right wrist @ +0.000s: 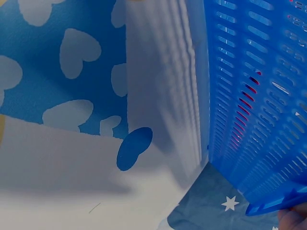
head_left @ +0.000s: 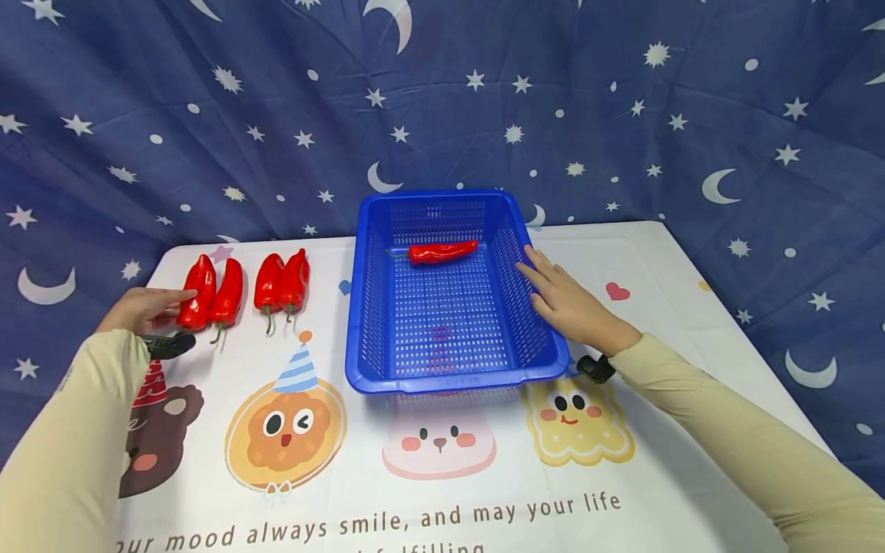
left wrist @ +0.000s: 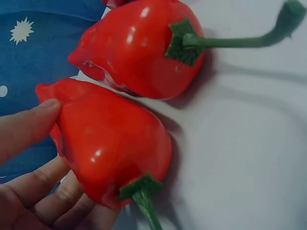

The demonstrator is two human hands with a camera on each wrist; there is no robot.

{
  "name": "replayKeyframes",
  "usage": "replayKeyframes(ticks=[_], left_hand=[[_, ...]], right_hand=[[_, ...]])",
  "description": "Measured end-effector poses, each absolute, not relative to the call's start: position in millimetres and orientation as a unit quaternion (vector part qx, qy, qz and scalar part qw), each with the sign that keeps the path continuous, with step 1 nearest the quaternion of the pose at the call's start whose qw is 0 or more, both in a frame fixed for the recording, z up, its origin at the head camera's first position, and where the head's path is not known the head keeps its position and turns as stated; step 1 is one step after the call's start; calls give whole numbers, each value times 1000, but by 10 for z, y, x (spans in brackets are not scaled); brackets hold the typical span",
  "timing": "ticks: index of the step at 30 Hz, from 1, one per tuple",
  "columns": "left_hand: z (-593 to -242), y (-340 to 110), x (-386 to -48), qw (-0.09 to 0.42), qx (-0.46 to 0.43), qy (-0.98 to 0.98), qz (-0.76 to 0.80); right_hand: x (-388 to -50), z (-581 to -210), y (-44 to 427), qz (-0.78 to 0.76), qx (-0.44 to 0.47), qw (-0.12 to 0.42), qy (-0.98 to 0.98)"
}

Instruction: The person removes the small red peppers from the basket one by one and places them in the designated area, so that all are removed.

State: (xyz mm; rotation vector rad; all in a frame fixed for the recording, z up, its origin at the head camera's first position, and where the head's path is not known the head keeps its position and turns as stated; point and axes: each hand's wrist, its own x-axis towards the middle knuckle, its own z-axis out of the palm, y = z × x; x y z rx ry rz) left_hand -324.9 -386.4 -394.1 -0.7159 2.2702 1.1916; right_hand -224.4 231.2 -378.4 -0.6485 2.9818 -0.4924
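Note:
At the table's left, my left hand [head_left: 145, 307] holds the outermost red pepper [head_left: 199, 296]. In the left wrist view its thumb [left wrist: 41, 122] presses near the pepper's tip, and the other fingers reach under its near side. A second red pepper [head_left: 228, 293] lies right beside it. A little further right lies another pair, a red pepper [head_left: 268, 283] and its neighbour pepper [head_left: 294, 280]. My right hand [head_left: 574, 303] rests on the right rim of a blue basket [head_left: 456, 379], fingers fairly straight. Inside the basket, towards the back, lies one red pepper [head_left: 444, 252].
A white printed cloth [head_left: 332, 468] with cartoon figures covers the table. Behind it hangs a dark blue curtain [head_left: 442, 92] with stars and moons. Slotted basket walls [right wrist: 249, 96] rise on the right side of the right wrist view.

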Motion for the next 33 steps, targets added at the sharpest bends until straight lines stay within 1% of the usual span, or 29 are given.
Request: replayKeyframes(ticks=[14,33], left_hand=[[-4022,-3864,-3296,237,-265,835,420],[-3961,-3851,-3262,234,-247,834,435]], right_hand=[[-2241,-3787,2305,-159,-207,30,965],[-2245,-3778,2301,-158,-205,27,966]])
